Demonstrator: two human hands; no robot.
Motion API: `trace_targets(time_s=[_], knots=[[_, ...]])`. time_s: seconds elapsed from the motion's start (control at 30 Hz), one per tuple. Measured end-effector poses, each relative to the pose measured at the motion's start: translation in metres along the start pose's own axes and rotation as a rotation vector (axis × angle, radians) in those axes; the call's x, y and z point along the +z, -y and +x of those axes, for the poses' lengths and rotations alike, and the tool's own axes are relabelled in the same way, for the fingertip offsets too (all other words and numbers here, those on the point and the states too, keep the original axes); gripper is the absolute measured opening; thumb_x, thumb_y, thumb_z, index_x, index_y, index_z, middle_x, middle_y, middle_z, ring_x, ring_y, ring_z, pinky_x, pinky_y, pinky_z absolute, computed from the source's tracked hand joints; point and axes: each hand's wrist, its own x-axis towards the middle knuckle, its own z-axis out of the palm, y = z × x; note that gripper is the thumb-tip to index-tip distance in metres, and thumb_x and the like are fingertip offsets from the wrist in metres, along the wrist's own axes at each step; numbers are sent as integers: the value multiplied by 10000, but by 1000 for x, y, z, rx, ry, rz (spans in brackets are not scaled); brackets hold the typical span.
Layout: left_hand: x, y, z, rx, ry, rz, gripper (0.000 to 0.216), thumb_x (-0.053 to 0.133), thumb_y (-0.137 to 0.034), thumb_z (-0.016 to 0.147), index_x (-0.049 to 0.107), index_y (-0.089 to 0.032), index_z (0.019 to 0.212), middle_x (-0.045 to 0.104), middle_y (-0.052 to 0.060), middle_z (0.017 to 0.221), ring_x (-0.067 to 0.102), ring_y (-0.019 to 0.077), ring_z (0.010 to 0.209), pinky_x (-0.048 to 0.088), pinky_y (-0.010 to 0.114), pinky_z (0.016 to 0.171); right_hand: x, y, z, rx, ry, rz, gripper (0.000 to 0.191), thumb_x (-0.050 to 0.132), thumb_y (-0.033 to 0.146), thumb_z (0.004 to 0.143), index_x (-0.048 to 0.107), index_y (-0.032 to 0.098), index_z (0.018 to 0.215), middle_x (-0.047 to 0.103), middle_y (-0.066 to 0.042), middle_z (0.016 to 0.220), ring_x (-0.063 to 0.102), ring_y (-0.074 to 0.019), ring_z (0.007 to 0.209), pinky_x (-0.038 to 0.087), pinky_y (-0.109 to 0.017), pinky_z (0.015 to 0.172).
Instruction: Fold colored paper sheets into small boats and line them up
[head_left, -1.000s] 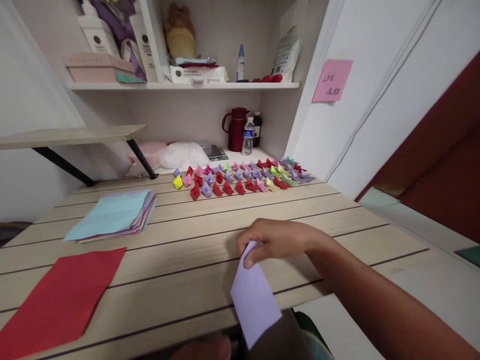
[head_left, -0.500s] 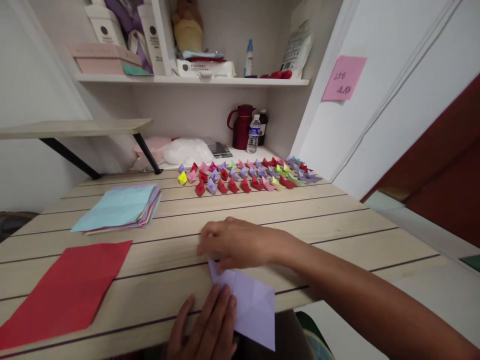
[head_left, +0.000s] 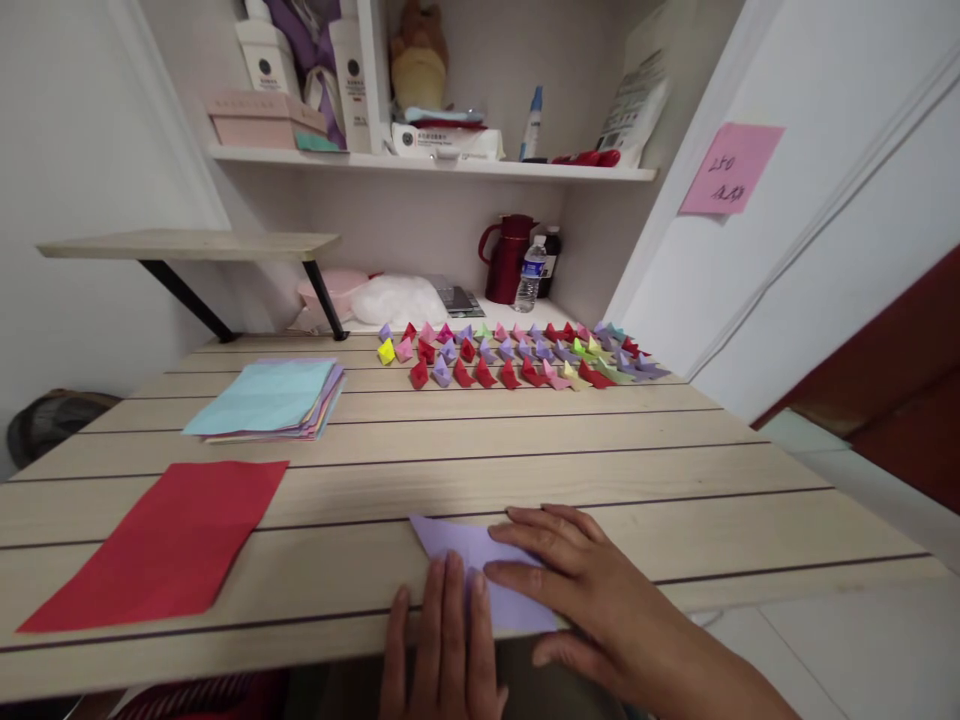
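A partly folded sheet of purple origami paper (head_left: pixel 517 610) lies at the table's front edge, one pointed corner toward the far left. My left hand (head_left: pixel 446 640) rests flat on its near left part, fingers stretched out. Over the right side of the paper my right hand (head_left: pixel 577 590) is spread, its fingertips on the sheet and thumb near the table edge. Both hands cover parts of the folds. Left of them lies a flat red paper sheet (head_left: pixel 161 545). Behind that is a stack of coloured paper (head_left: pixel 266 398), light blue on top.
Rows of small folded paper boats (head_left: pixel 510 374) stand along the back of the table (head_left: pixel 390 450). Behind them are a dark red jug (head_left: pixel 510 262) and a water bottle (head_left: pixel 531 275). A small raised shelf (head_left: pixel 187 243) stands at the back left.
My right hand has moved from the paper's far left corner to its right side and spread out. My left hand stays on the sheet. The camera view has shifted, moving the scene sideways.
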Motion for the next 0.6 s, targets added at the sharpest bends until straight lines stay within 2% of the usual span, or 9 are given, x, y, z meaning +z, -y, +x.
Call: trace_targets(time_s=[0.1,0.17,0.23,0.3,0.37,0.47,0.53,0.6], knots=[[-5,16,2,83,-1,0,381,415,-319,977,656,-99,1174,716,149,1203,477,227,1360,213,404,1218,-8,0,5,34,-38,141,389,561,525,936,598,358,1285,583,-35,1381,471,-263,1324,336,-460,1106],[-10,31,5,189,23,-17,326,445,-287,973,677,-134,1143,740,96,1168,634,192,1187,225,359,1213,-13,0,9,70,-72,226,268,533,461,972,652,335,1176,625,-29,1295,517,-230,1265,355,-419,1076],[-16,45,8,339,44,-37,275,491,-247,953,690,-162,1122,750,46,1154,685,161,1086,298,310,1175,-14,1,12,110,-100,257,213,537,426,980,665,315,1109,639,-31,1239,538,-221,1220,362,-407,1050],[-20,55,10,376,57,-73,264,504,-199,939,693,-169,1121,747,17,1164,691,148,1069,382,283,1113,-11,2,16,145,-112,245,179,571,422,963,659,302,1064,640,-35,1203,540,-233,1194,366,-416,1024],[-22,58,11,353,63,-106,273,501,-169,931,692,-166,1126,741,8,1179,684,147,1085,408,281,1091,-8,4,19,187,-115,218,148,598,408,951,638,282,1017,637,-39,1173,542,-245,1162,377,-427,992],[-20,55,8,316,67,-154,291,495,-132,917,690,-155,1132,737,11,1188,670,144,1113,338,286,1155,-4,8,24,254,-121,173,145,625,384,934,593,244,952,628,-49,1155,552,-259,1099,400,-436,938],[-19,49,5,238,59,-196,317,472,-89,906,685,-145,1134,739,17,1184,655,137,1139,291,287,1185,-3,9,25,282,-129,153,153,628,374,930,575,232,921,620,-54,1168,554,-262,1077,409,-443,920],[-17,41,2,145,31,-227,335,458,-48,890,683,-131,1123,744,35,1171,635,142,1174,298,297,1184,-2,9,26,296,-131,149,148,615,365,935,573,228,900,617,-56,1176,557,-262,1076,416,-450,920]])
